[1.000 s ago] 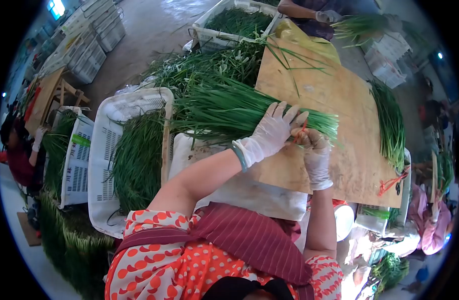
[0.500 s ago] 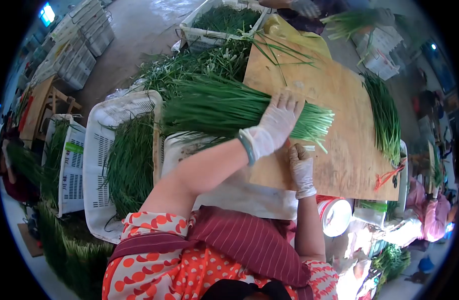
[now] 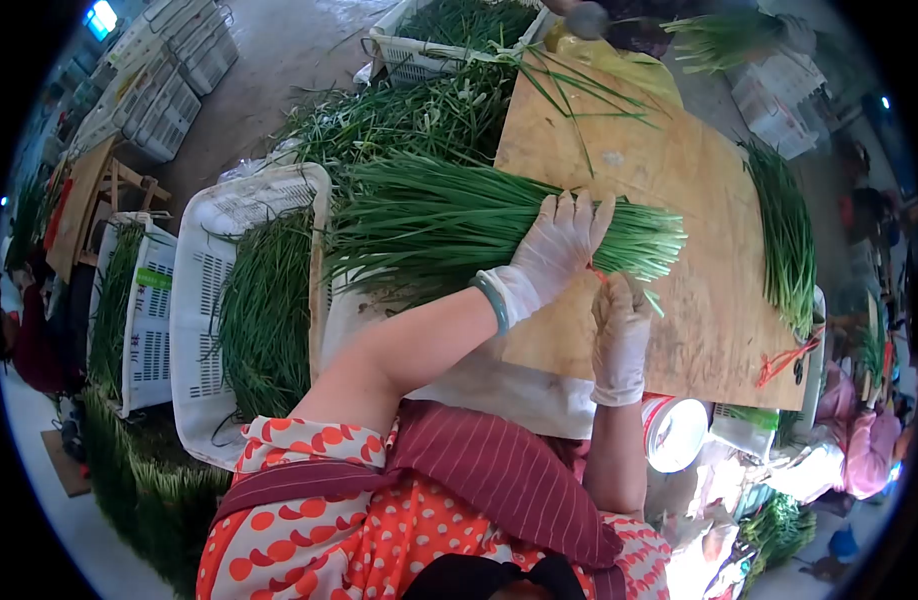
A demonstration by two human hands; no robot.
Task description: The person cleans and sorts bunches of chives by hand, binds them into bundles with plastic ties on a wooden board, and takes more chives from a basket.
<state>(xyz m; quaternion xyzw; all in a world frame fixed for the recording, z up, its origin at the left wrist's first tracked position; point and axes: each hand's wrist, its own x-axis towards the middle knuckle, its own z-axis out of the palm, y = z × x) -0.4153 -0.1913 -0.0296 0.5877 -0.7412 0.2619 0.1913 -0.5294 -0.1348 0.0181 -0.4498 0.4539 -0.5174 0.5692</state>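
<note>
A large bunch of long green stalks (image 3: pixel 439 215) lies across the wooden board (image 3: pixel 709 300), its pale cut ends to the right. My left hand (image 3: pixel 561 248), in a clear glove, is wrapped over the bunch near those ends. Just below the ends, my right hand (image 3: pixel 621 318), also gloved, is closed with a thin red tie (image 3: pixel 601 274) at its fingertips. The tie runs up toward the bunch beside my left hand; its path under the stalks is hidden.
White crates of greens (image 3: pixel 201 350) stand at the left, with loose greens (image 3: pixel 399 120) behind. Another bunch (image 3: pixel 787 240) and red ties (image 3: pixel 782 364) lie at the board's right edge. A white bucket (image 3: pixel 676 434) is below. A co-worker's gloved hand (image 3: pixel 797 36) holds stalks at the top right.
My right hand dropped below the bunch and has since risen slightly toward it, red tie at its fingertips. My left hand has stayed on the bunch.
</note>
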